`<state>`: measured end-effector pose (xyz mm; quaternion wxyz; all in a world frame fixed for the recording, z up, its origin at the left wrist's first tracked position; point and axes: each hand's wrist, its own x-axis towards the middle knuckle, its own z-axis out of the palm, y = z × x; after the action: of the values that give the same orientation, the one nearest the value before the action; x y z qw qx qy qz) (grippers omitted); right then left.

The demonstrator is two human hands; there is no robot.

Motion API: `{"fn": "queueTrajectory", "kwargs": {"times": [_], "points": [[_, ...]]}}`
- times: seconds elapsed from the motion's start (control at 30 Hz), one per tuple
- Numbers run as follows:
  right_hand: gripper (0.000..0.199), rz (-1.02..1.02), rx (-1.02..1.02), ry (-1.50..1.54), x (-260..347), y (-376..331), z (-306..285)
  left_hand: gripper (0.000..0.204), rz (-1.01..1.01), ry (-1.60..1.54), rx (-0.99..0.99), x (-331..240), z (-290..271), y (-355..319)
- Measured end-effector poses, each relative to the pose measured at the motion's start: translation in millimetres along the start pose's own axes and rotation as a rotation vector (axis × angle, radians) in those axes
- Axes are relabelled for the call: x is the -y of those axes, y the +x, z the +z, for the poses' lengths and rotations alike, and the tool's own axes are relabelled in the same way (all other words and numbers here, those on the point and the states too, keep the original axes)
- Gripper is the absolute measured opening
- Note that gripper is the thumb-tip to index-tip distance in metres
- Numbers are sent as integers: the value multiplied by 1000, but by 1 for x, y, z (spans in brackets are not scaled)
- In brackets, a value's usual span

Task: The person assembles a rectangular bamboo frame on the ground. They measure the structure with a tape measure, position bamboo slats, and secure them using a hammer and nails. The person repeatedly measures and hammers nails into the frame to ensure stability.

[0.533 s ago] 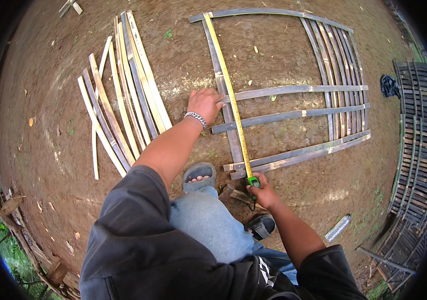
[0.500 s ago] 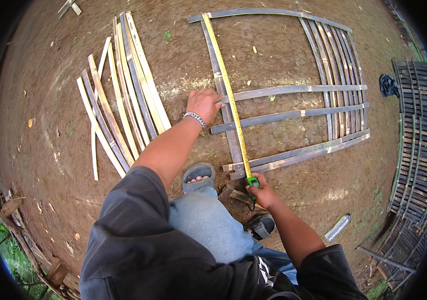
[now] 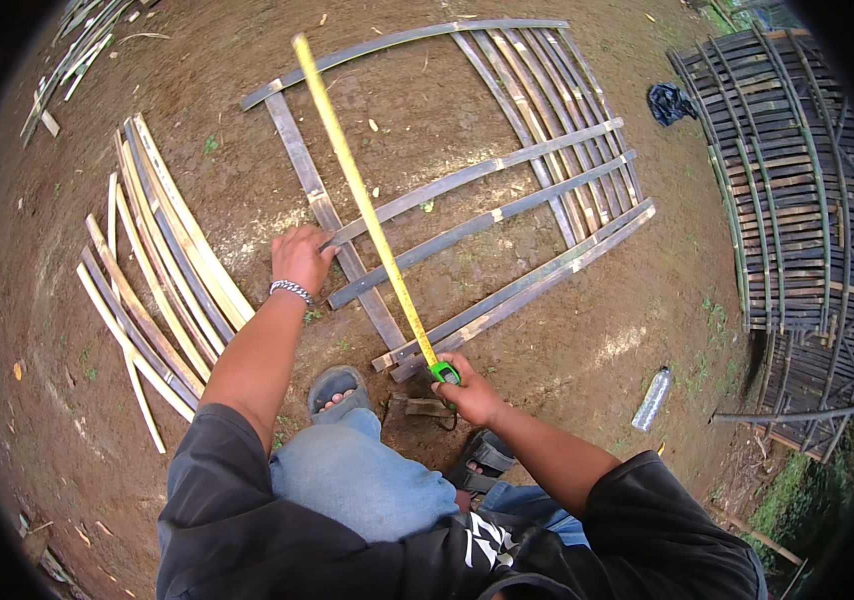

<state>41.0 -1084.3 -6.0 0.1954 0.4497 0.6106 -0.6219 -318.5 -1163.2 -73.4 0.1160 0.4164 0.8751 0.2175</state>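
Note:
My right hand (image 3: 471, 391) is closed round a green tape measure (image 3: 445, 374). Its long yellow blade (image 3: 359, 192) runs out over a bamboo frame, the free end standing near the far rail (image 3: 407, 41) and apart from the left crosspiece (image 3: 296, 155). My left hand (image 3: 300, 256) wears a chain bracelet, its fingers curled at the left end of a long bamboo slat (image 3: 477, 180) that crosses that piece. Just nearer lies another long slat (image 3: 487, 224); two more (image 3: 527, 288) form the near edge. Several short slats (image 3: 547, 120) sit close together at the frame's right side.
Loose pale bamboo strips (image 3: 162, 250) fan out on the dirt at left, with another pile (image 3: 77, 55) at the far left. Rightward are a black plastic bag (image 3: 669, 103), a slatted bamboo structure (image 3: 772, 190) and a clear bottle (image 3: 652, 398). A wood block (image 3: 413, 409) lies between my sandals.
The tape blade has come away from the left crosspiece and swung right, its far end now off the far corner. My view has turned, shifting the scene leftward. Both hands keep their places.

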Motion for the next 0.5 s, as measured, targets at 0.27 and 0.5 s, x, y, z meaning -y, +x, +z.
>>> {"fn": "queueTrajectory", "kwargs": {"times": [0.27,0.5], "points": [[61,-136,-412,660,-1,-26,-29,26,-22,-10,17,-1,-5,-1],[77,176,-850,599,-76,-59,-77,26,-13,-27,9,0,-4,-2]]}}
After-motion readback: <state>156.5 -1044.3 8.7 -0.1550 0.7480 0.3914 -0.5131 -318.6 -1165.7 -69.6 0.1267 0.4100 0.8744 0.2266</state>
